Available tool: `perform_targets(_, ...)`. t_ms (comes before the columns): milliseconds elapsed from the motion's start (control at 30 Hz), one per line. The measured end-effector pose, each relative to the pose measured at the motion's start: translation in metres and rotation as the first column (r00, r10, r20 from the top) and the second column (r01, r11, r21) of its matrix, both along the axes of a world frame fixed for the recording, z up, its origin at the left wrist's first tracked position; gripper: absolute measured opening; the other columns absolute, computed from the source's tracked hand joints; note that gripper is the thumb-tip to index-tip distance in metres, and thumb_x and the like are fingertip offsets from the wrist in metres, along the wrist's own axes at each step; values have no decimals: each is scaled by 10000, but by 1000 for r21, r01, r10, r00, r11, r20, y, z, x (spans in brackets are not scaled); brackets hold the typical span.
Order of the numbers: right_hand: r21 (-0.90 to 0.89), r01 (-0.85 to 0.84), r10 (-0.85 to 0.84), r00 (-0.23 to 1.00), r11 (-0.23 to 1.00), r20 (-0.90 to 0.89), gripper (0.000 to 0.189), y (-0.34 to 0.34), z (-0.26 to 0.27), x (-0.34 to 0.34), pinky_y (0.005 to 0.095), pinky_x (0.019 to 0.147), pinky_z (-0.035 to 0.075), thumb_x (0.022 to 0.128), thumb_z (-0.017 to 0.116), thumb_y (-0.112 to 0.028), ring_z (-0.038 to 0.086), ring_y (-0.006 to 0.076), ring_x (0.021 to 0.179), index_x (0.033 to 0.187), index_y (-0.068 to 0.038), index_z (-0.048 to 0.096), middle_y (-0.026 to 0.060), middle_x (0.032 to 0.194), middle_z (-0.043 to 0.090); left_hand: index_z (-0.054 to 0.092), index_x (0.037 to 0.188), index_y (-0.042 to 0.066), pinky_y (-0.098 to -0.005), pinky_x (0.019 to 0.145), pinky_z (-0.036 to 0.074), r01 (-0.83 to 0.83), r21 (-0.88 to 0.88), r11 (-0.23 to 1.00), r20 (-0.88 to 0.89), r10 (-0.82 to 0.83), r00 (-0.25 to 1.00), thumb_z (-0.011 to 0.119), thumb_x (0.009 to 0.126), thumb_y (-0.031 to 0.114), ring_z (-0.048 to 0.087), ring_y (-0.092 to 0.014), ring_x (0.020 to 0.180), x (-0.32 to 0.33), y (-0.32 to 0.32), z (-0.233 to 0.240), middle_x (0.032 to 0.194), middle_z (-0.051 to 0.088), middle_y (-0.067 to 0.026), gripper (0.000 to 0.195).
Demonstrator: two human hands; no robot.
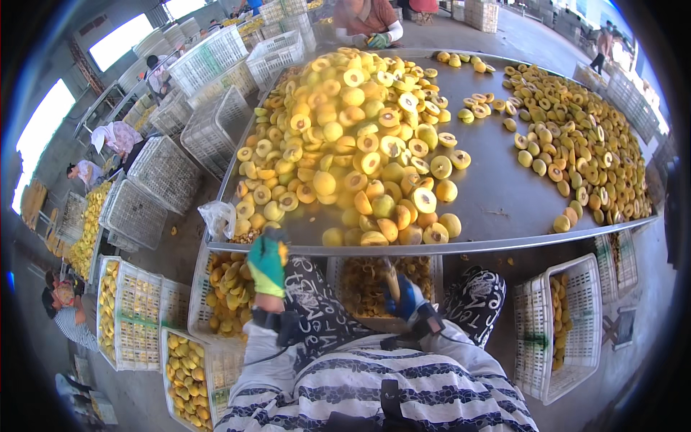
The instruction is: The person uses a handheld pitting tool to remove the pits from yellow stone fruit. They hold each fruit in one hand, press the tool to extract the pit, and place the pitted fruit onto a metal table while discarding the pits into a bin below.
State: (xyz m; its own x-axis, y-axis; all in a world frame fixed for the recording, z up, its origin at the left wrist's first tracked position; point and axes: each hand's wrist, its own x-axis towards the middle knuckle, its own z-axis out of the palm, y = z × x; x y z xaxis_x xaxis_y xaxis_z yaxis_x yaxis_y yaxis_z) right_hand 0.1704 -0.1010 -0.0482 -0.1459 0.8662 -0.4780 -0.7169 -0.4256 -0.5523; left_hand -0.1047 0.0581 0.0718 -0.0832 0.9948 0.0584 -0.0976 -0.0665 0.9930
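My left hand (pixel 267 267), in a green and yellow glove, is at the table's near edge, above a white crate of peach halves (pixel 229 294). A small yellow-orange piece of peach (pixel 282 252) shows at its fingers, blurred. My right hand (pixel 405 299), in a blue glove, grips the wooden handle of a tool (pixel 395 286); its dark end points toward the table and is too blurred to name. Below that hand, between my knees, stands a crate of brownish scraps (pixel 359 281). A large heap of halved yellow peaches (pixel 345 140), many with pits showing, lies ahead on the metal table (pixel 486 189).
A second heap of peach halves (pixel 588 140) covers the table's right side. A clear plastic bag (pixel 218 218) hangs at the left corner. White crates (pixel 561 324) stand on both sides of me. Across the table sits a gloved co-worker (pixel 370 24); others work at left.
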Motion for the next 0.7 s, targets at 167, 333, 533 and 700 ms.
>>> perform_targets(167, 133, 42, -112, 807, 990, 580, 301, -18, -41, -14, 337, 515, 476, 892, 592, -236, 579, 199, 604, 1114, -36, 569, 83, 777, 622, 637, 1091, 14, -427, 799, 508, -120, 484, 867, -837, 498, 228, 636, 856, 158, 638, -338, 917, -94, 38, 22, 1024, 651, -183, 275)
perform_targets(333, 227, -77, -101, 729, 971, 677, 183, -31, -25, -8, 347, 525, 493, 965, 537, -176, 625, 213, 622, 1086, -42, 564, 101, 809, 658, 583, 1219, 38, -471, 899, 474, 149, 440, 886, -827, 335, 451, 645, 819, 145, 567, -421, 1030, -32, 83, 25, 1168, 580, -214, 418)
perform_targets(533, 37, -87, 76, 969, 996, 237, 679, -41, 48, 7, 261, 419, 357, 1007, 261, -601, 428, 149, 406, 1031, -20, 613, 30, 518, 474, 495, 1371, 232, -473, 1119, 327, 708, -70, 703, -960, 144, -238, 722, 647, 19, 324, -352, 1392, 109, 148, 19, 1479, 391, -81, 789)
perform_targets(700, 25, -4, -6, 919, 1000, 394, 486, -30, 113, 20, 253, 404, 325, 1014, 439, -479, 435, 102, 431, 1101, -23, 586, 8, 543, 480, 537, 1344, 193, -409, 998, 471, 647, 145, 748, -926, -127, 355, 639, 768, 47, 535, -319, 1214, 88, 177, 6, 1348, 532, -154, 604)
